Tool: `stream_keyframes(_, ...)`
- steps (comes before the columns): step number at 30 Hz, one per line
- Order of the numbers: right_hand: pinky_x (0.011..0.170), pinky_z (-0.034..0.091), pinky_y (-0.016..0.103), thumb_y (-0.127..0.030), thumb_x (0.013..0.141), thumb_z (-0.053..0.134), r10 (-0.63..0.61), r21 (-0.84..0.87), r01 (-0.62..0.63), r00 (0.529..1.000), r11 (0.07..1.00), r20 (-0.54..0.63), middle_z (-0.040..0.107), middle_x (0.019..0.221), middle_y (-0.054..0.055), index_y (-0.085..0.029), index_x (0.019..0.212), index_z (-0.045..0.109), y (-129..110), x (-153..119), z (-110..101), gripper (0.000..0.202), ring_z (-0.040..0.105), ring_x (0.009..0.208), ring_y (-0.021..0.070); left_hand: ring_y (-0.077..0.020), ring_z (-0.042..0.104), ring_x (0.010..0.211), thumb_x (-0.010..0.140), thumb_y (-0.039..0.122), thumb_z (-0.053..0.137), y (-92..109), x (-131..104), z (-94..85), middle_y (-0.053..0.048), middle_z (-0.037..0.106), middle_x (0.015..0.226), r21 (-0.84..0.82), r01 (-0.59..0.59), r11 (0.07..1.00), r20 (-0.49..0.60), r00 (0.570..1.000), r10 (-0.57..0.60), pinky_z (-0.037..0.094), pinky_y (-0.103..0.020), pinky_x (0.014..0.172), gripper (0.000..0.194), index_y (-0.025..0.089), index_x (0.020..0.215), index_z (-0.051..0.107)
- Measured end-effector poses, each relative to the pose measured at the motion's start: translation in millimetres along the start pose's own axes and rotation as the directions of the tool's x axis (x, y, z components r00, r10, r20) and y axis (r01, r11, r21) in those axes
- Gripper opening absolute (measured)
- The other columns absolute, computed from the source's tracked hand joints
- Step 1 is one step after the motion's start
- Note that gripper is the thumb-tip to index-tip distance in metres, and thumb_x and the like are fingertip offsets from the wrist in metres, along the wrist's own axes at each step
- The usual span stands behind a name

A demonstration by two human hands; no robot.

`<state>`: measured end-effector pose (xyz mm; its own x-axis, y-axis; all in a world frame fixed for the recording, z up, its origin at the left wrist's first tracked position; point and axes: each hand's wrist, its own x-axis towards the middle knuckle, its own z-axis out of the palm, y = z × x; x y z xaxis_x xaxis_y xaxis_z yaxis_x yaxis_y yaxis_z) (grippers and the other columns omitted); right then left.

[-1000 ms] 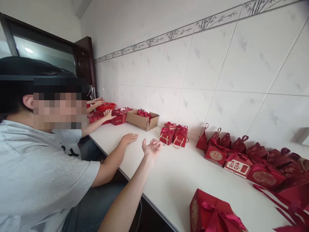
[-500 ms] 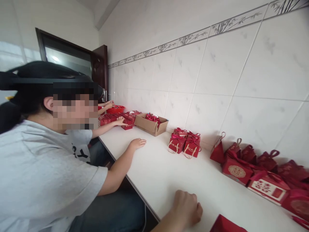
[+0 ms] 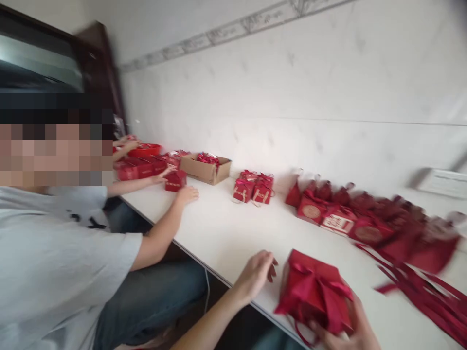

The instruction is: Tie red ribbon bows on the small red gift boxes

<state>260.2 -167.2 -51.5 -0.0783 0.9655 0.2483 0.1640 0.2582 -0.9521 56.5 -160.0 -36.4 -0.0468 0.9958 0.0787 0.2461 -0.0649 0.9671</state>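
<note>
A red gift box (image 3: 310, 287) tied with a wide magenta ribbon bow is in front of me, tilted, near the table's front edge. My right hand (image 3: 352, 328) grips it from the right and below, its fingers partly covered by the box. A thin loop handle hangs from the box's lower side. Just left of the box, apart from it, my left hand (image 3: 255, 276) hovers with loosely bent fingers and nothing in them.
Loose magenta ribbons (image 3: 412, 282) lie to the right. Red gift boxes (image 3: 339, 219) line the wall; more ribboned boxes (image 3: 253, 188) stand mid-table beyond a cardboard box (image 3: 204, 168). A co-worker (image 3: 69, 262) sits at my left, arms on the white table (image 3: 233, 233).
The view has swung right and down. The ribboned box has come fully into view in my right hand. My left hand has loosened from a fist and is beside the box.
</note>
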Motion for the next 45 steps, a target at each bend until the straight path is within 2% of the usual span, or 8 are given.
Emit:
stream_keyframes(6, 0.1, 0.044, 0.045, -0.026, 0.069, 0.07, -0.269, -0.118, 0.268, 0.963, 0.956, 0.0, 0.035, 0.141, 0.01, -0.028, 0.139, 0.025, -35.1, -15.4, 1.8, 0.083, 0.042, 0.126, 0.0281, -0.0255, 0.054, 0.11, 0.08, 0.043, 0.058, 46.5, -25.6, 2.0, -0.009, 0.059, 0.116, -0.604, -0.06, 0.795, 0.095, 0.985, 0.147, 0.047, -0.03, 0.085, 0.044, 0.019, 0.117, 0.055)
stream_keyframes(13, 0.094, 0.049, 0.043, -0.03, 0.072, 0.071, -0.326, -0.183, 0.312, 0.944, 0.932, -0.053, 0.032, 0.143, 0.011, -0.03, 0.141, 0.021, -50.4, -38.9, -11.3, 0.085, 0.042, 0.126, 0.0293, -0.018, 0.064, 0.084, 0.073, 0.023, 0.069, 79.7, -40.3, 7.2, -0.008, 0.063, 0.106, -0.56, -0.042, 0.828, 0.055, 0.995, 0.088, 0.051, -0.022, 0.069, 0.024, 0.016, 0.095, 0.064)
stream_keyframes(18, 0.093, 0.049, 0.043, -0.029, 0.074, 0.071, -0.35, -0.23, 0.323, 0.933, 0.918, -0.087, 0.032, 0.143, 0.011, -0.03, 0.142, 0.021, -48.8, -48.6, -16.5, 0.084, 0.038, 0.129, 0.0295, -0.013, 0.061, 0.081, 0.078, 0.021, 0.064, 89.8, -46.0, 14.3, -0.003, 0.061, 0.088, -0.31, -0.319, 0.895, -0.109, 0.948, 0.3, 0.051, -0.018, 0.071, 0.009, 0.018, 0.072, 0.057)
stream_keyframes(21, 0.094, 0.049, 0.045, -0.03, 0.073, 0.072, -0.382, -0.266, 0.343, 0.917, 0.901, -0.11, 0.032, 0.143, 0.012, -0.029, 0.142, 0.022, -46.2, -53.5, -20.8, 0.085, 0.037, 0.131, 0.0302, -0.0141, 0.058, 0.087, 0.081, 0.014, 0.059, 93.3, -55.8, 23.9, -0.002, 0.056, 0.084, -0.066, -0.588, 0.806, -0.191, 0.801, 0.568, 0.051, -0.022, 0.077, 0.006, 0.019, 0.079, 0.056)
stream_keyframes(26, 0.088, 0.052, 0.047, -0.034, 0.075, 0.07, -0.388, -0.26, 0.328, 0.893, 0.908, -0.229, 0.033, 0.143, 0.013, -0.032, 0.142, 0.02, -40.1, -67.0, -28.8, 0.084, 0.042, 0.127, 0.032, -0.013, 0.054, 0.08, 0.075, 0.003, 0.064, 95.7, -77.6, 47.4, 0.0, 0.051, 0.078, 0.344, -0.881, 0.324, -0.014, 0.341, 0.94, 0.048, -0.039, 0.093, 0.017, 0.017, 0.085, 0.062)
stream_keyframes(29, 0.086, 0.054, 0.046, -0.033, 0.076, 0.068, -0.429, -0.292, 0.348, 0.856, 0.891, -0.288, 0.036, 0.141, 0.012, -0.033, 0.142, 0.019, -40.0, -74.7, -34.1, 0.082, 0.044, 0.125, 0.0318, -0.0121, 0.052, 0.074, 0.075, 0.002, 0.062, 96.4, -83.7, 58.4, 0.001, 0.05, 0.07, 0.361, -0.914, 0.187, 0.069, 0.226, 0.972, 0.047, -0.041, 0.093, 0.016, 0.014, 0.086, 0.066)
stream_keyframes(39, 0.091, 0.049, 0.05, -0.039, 0.075, 0.068, -0.441, -0.379, 0.31, 0.833, 0.872, -0.334, 0.039, 0.138, 0.014, -0.029, 0.141, 0.02, -37.3, -86.9, -50.3, 0.083, 0.044, 0.125, 0.0328, -0.0122, 0.05, 0.073, 0.072, 0.0, 0.065, 103.9, -84.4, 69.4, 0.002, 0.051, 0.068, 0.29, -0.942, 0.168, 0.065, 0.195, 0.979, 0.045, -0.039, 0.091, 0.021, 0.015, 0.086, 0.064)
stream_keyframes(45, 0.079, 0.055, 0.043, -0.035, 0.07, 0.072, -0.382, -0.323, 0.267, 0.845, 0.908, -0.375, 0.036, 0.14, 0.014, -0.031, 0.139, 0.023, -36.3, -93.9, -63.4, 0.086, 0.049, 0.12, 0.032, -0.0113, 0.053, 0.066, 0.08, 0.014, 0.06, 98.2, -37.4, 61.6, 0.002, 0.054, 0.067, 0.334, -0.769, 0.545, -0.082, 0.552, 0.83, 0.047, -0.026, 0.069, 0.01, 0.019, 0.074, 0.053)
